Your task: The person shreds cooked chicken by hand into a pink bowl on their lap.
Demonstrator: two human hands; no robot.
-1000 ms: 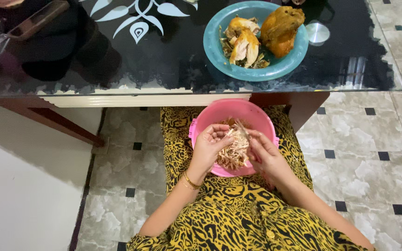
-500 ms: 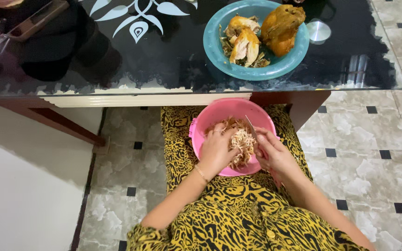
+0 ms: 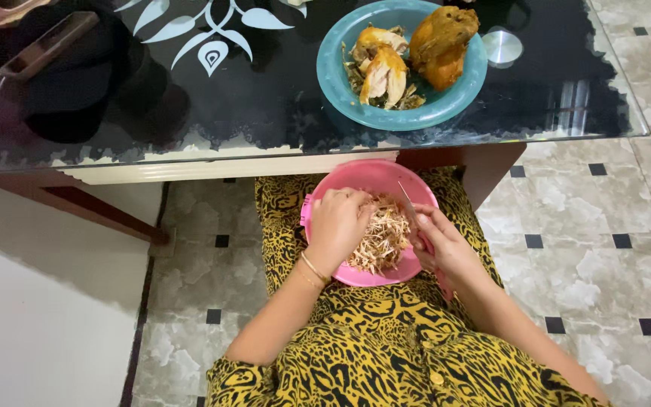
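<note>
A pink bowl [image 3: 371,172] rests on my lap, filled with pale shredded meat [image 3: 382,240]. My left hand [image 3: 337,226] lies palm down over the left side of the bowl, its fingers curled into the shreds. My right hand [image 3: 438,245] sits at the bowl's right rim and grips a thin knife [image 3: 408,207], whose blade points up and away over the meat. A gold bracelet circles my left wrist.
Ahead is a black glass table [image 3: 250,98] with a white leaf pattern. On it stands a teal bowl [image 3: 333,83] holding cooked chicken pieces [image 3: 438,38], with a round metal lid [image 3: 502,47] beside it. Dark items lie at the table's far left. Marbled floor tiles surround my chair.
My left hand turned palm down and shifted left onto the meat, lowering the clump it held. The knife hand stayed at the right rim. The view shifted slightly.
</note>
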